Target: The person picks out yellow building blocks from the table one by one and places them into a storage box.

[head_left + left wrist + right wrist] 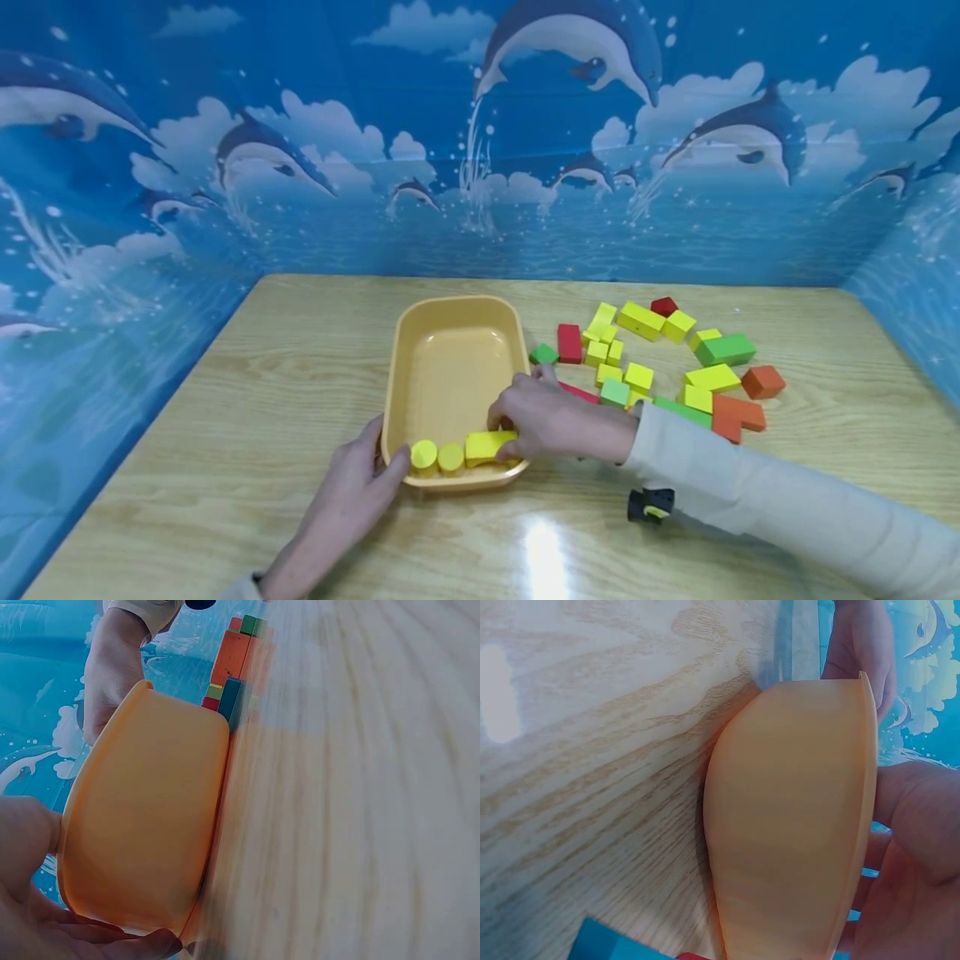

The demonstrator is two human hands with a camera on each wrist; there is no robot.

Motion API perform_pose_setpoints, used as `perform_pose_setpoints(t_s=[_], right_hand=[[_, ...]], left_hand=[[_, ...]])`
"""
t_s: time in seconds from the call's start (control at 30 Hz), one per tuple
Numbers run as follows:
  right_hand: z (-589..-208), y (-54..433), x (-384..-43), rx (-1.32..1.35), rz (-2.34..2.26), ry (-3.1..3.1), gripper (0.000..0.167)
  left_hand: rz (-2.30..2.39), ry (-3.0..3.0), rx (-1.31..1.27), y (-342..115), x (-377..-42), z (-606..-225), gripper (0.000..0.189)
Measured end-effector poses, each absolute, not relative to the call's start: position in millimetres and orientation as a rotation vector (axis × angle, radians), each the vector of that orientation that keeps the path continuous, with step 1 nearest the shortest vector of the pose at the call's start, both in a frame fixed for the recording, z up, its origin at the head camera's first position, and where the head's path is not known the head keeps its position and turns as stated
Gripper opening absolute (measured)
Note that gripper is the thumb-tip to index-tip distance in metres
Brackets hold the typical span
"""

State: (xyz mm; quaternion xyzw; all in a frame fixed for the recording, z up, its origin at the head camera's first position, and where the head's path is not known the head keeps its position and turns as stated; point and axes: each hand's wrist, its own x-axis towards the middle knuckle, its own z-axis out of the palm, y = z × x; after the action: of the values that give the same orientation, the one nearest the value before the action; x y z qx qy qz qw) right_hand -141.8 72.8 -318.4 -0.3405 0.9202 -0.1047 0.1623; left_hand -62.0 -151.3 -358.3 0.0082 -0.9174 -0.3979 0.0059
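A shallow tan plastic tray [457, 367] stands on the table. My left hand [351, 483] grips its near left corner, thumb over the rim and fingers along the outer wall, as the left wrist view shows. Inside the tray, along the near wall, two yellow cylinders [423, 455] stand side by side. Right of them is a yellow rectangular block [482, 448], which my right hand [543, 417] pinches at its right end, reaching over the tray's right rim. In the right wrist view, the tray wall hides the blocks and the right fingertips.
Right of the tray lies a loose spread of several blocks: yellow ones [640, 321], green ones [726, 349], red ones [569, 343] and orange ones [763, 382]. A dolphin-printed blue curtain [450, 225] borders the wooden table [300, 358] at the back and sides.
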Motion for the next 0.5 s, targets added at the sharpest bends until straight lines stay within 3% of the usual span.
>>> perform_pose_setpoints(t_s=[0.5], right_hand=[[-321.4, 77.1, -141.7, -1.045, -0.398, 2.645, 0.026]], left_hand=[[-1.247, -2.846, -0.022, -152.6, -62.0, -358.2, 0.052]])
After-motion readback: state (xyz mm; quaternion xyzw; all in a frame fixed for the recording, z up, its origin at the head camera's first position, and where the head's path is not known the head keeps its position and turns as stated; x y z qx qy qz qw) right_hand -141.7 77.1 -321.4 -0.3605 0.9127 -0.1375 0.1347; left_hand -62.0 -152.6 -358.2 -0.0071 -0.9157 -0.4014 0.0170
